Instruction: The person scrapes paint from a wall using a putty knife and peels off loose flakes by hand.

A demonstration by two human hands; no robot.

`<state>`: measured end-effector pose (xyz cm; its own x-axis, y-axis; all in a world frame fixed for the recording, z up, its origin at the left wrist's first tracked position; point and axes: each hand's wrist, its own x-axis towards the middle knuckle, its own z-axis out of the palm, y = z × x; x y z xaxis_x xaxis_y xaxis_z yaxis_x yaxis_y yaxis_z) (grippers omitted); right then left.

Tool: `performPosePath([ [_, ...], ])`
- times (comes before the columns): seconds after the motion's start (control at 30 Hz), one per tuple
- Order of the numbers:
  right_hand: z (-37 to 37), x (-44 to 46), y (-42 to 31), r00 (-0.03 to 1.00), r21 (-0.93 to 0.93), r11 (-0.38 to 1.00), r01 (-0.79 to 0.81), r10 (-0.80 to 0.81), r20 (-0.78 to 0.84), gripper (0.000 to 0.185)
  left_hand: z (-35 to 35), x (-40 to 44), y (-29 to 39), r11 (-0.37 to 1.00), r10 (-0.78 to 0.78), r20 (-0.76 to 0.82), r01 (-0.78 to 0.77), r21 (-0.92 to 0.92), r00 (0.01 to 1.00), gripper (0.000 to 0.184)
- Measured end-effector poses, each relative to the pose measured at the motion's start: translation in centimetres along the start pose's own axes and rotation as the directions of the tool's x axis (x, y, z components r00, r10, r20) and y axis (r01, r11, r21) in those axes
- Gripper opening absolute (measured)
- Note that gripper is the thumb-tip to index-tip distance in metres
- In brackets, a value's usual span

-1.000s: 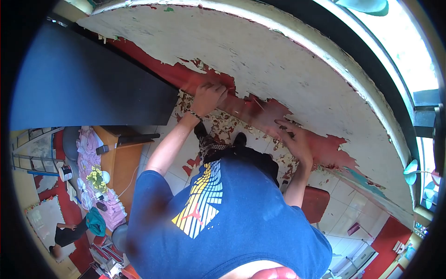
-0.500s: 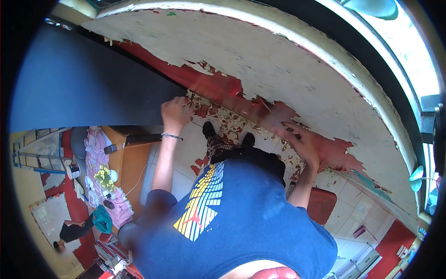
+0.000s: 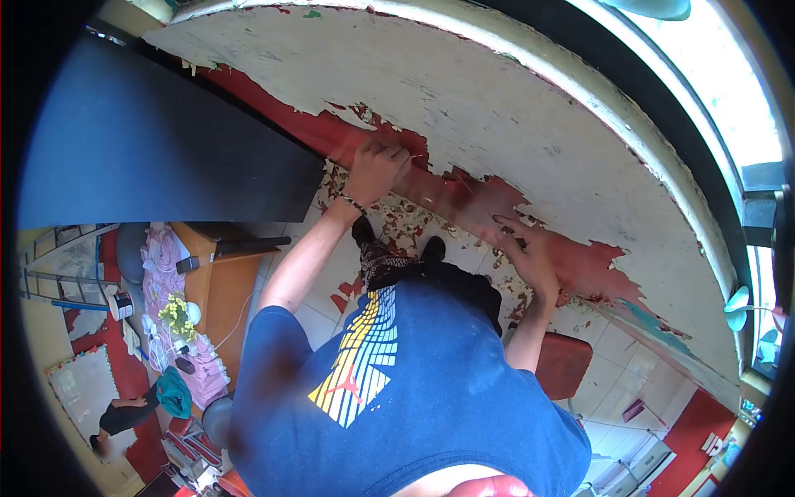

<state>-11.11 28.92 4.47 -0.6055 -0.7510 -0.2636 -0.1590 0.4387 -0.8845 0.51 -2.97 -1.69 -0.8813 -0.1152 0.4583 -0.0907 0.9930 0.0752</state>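
In the head view, my left hand [image 3: 377, 171], with a braided bracelet [image 3: 354, 204] at the wrist, is at the red patch of the wall [image 3: 306, 124]. Its fingers are curled in; a thin pale sliver shows by the fingertips, too small to name. My right hand [image 3: 530, 257] is against the red band lower on the same wall, fingers apart, holding nothing. Off-white paint [image 3: 513, 124] with ragged edges borders the red. Peeled paint flakes [image 3: 410, 224] litter the floor at the foot of the wall, around my dark shoes.
A large dark panel [image 3: 166, 141] stands on the left. Below it are a wooden desk [image 3: 219, 282] and a pink cloth [image 3: 161, 265] with yellow flowers [image 3: 175, 315]. A red seat [image 3: 563, 364] is at my right. Another person [image 3: 124, 416] stands in the lower left background.
My left hand has moved right and up, from over the floor beside the dark panel to the red part of the wall. My right hand stays nearly in place.
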Motion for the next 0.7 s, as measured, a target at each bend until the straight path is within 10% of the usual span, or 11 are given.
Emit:
performPosePath([
  [0.4, -1.1, -0.3, 0.0, 1.000, -0.032, 0.999, 0.006, -0.006, -0.011, 0.035, -3.6, -6.5, -2.3, 0.922, -0.386, -0.030, 0.384, -0.046, 0.922, 0.016],
  [0.5, -0.6, 0.3, 0.0, 0.999, -0.002, 0.999, 0.042, -0.042, -0.008, 0.036, -2.9, -9.2, -3.4, 0.827, -0.550, 0.134, 0.560, -0.049, 0.825, 0.017],
  [0.57, -0.6, 0.5, -0.1, 1.000, 0.015, 1.000, 0.005, -0.005, 0.018, 0.036, -1.8, -11.1, -3.2, 0.897, -0.442, 0.453, 0.373, 0.237, 0.774, 0.018],
  [0.7, -0.8, 0.4, -0.1, 1.000, 0.005, 1.000, -0.012, 0.012, 0.023, 0.037, -1.9, -8.1, 0.4, 0.783, -0.523, 0.555, 0.622, 0.013, 0.647, 0.017],
])
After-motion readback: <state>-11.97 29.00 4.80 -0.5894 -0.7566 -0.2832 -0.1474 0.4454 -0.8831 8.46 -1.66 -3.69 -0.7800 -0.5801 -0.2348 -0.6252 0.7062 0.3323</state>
